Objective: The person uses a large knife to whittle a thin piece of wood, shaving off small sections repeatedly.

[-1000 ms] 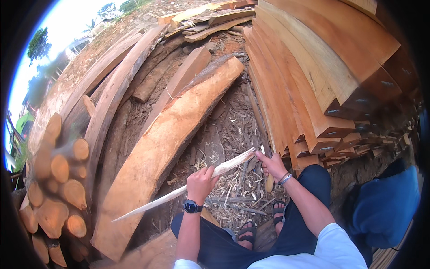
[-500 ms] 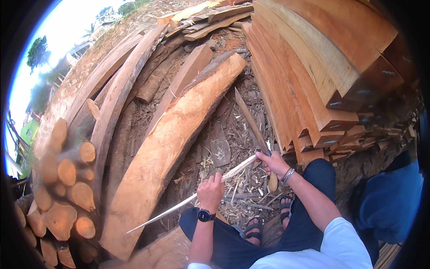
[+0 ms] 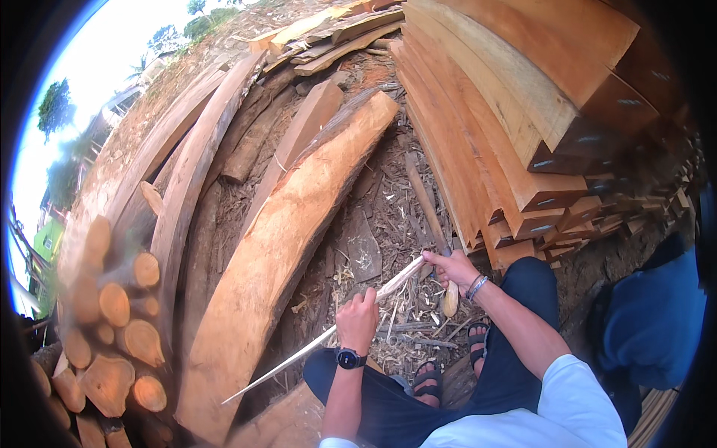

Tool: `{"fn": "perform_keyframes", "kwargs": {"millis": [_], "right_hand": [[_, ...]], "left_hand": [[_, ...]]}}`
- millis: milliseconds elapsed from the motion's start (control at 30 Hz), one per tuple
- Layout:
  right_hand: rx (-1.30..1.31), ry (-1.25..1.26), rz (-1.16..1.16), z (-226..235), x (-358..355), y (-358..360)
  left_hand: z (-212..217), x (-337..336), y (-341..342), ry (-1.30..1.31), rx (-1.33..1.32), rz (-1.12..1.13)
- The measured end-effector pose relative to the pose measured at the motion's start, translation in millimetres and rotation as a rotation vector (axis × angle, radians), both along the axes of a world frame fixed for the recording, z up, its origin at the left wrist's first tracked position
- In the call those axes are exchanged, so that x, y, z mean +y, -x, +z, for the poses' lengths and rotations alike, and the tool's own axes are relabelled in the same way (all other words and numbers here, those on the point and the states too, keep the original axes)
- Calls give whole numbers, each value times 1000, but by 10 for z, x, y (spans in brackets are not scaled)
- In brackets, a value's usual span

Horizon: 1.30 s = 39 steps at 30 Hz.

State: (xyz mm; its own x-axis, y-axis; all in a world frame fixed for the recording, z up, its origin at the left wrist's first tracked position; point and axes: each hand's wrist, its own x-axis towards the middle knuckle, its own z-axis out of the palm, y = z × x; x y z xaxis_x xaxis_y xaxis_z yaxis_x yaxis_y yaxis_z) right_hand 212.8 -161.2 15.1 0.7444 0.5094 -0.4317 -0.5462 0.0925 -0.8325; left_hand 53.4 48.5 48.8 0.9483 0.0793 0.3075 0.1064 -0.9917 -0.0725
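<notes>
A long, pale whittled wooden stick (image 3: 299, 352) runs slantwise across my lap, its thin tip toward the lower left. My left hand (image 3: 357, 321) is closed round it, above the knee. At its thicker upper end, my right hand (image 3: 452, 270) has the thumb against the wood. The right fingers are wrapped round what looks like a long knife (image 3: 426, 198), with a brownish blade pointing away from me. A pale wooden handle end (image 3: 451, 300) shows below that hand. The hand hides where blade and handle meet.
Pale shavings (image 3: 388, 317) litter the ground by my sandalled feet (image 3: 428, 379). A thick slab of timber (image 3: 276, 254) lies left of the stick. Sawn beams (image 3: 478, 142) are stacked at the right, cut logs (image 3: 142, 340) at the lower left. Blue cloth (image 3: 653, 328) shows at the far right.
The knife's blade tip has swung a little to the right. Both hands keep their hold, with the stick nearly unmoved between them. The whole view has shifted slightly.
</notes>
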Motion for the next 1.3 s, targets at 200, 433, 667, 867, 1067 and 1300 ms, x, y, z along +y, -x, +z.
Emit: {"fn": "perform_keyframes", "kwargs": {"millis": [200,433,667,867,1067,1300], "right_hand": [[-1,0,7,-19,15,17],[1,5,-3,-30,3,13],[-1,20,-18,-172,42,-4],[-142,129,78,-205,100,61],[-419,339,76,-251,95,88],[-819,553,96,-99,107,192]], "left_hand": [[-40,13,6,-10,7,1],[-50,-3,-11,-4,-21,-19],[-67,-53,-35,-2,34,33],[25,54,-12,0,36,270],[87,196,43,54,24,411],[68,314,76,106,20,353]]}}
